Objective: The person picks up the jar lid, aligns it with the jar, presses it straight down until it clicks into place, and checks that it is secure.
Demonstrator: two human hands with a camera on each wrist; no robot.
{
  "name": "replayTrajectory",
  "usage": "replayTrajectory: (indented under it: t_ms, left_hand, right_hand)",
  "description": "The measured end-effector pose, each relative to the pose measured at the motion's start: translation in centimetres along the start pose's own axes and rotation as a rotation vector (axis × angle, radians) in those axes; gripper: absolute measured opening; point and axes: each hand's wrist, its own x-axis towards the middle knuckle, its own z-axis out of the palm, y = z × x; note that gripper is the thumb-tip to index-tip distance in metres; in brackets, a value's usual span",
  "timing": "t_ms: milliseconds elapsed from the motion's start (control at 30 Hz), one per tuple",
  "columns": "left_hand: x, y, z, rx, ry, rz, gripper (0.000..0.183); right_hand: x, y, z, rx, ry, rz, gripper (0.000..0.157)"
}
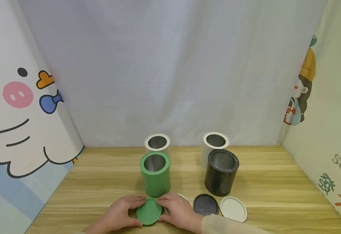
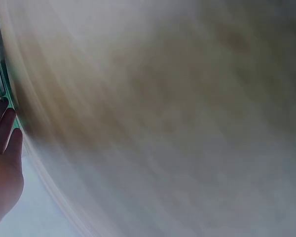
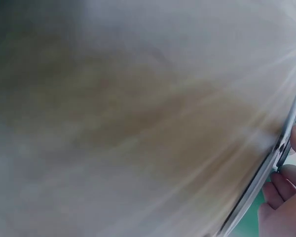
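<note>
A round green lid (image 1: 149, 212) lies between my two hands in the head view, in front of the green canister (image 1: 155, 178). My left hand (image 1: 120, 210) grips its left edge, thumb near the front and fingers at the back. From the other side my right hand (image 1: 178, 209) holds the right edge in the same way. The canister stands upright and uncovered just behind the fingertips. Under the right hand a white lid (image 1: 182, 196) is mostly hidden. In the wrist views, blurred surfaces cover most of the picture, and only part of each hand shows at the edge.
An uncovered black canister (image 1: 220, 178) stands to the right. Behind stand two white canisters, one at left (image 1: 166, 150) and one at right (image 1: 205, 157), both uncovered. A black lid (image 1: 206, 204) and a white lid (image 1: 233, 209) lie right of my hands on the wooden table (image 1: 100, 175).
</note>
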Motion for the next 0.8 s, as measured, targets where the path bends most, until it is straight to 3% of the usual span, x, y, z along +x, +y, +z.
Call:
replayTrajectory:
  t_ms: [167, 533, 800]
  left_hand:
    - [0.1, 0.1, 0.0, -0.027, 0.010, -0.017, 0.074]
    - [0.5, 0.8, -0.2, -0.038, 0.105, 0.004, 0.072]
    - [0.7, 1.3, -0.1, -0.052, 0.177, 0.007, 0.070]
  right_hand:
    - [-0.1, 0.0, -0.4, 0.032, 0.007, 0.016, 0.048]
    - [-0.7, 0.3, -1.1, 0.144, 0.067, 0.047, 0.048]
    - [-1.5, 0.3, -1.6, 0.210, 0.157, 0.028, 0.047]
